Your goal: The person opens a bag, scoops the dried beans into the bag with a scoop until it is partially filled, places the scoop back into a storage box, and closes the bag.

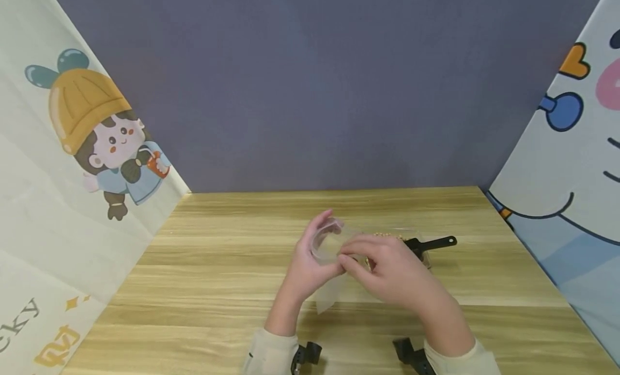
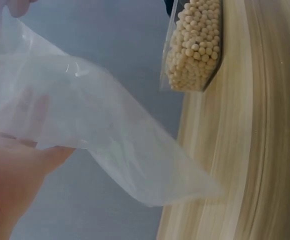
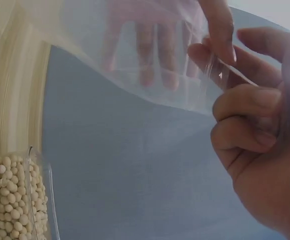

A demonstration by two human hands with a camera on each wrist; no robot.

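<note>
A clear, thin plastic bag hangs between my two hands above the table, its mouth spread into a round opening. My left hand holds it with thumb and fingers curved round the mouth; through the film, the right wrist view shows the left fingers spread apart. The right hand pinches the bag's rim close to the left thumb. In the left wrist view the bag's lower part slants down to a corner and looks flat, with nothing seen inside.
Behind the right hand stands a clear plastic box of pale round beans, resembling soybeans. A black scoop lies in it, handle sticking out to the right. The wooden table meets a grey back panel and printed side panels.
</note>
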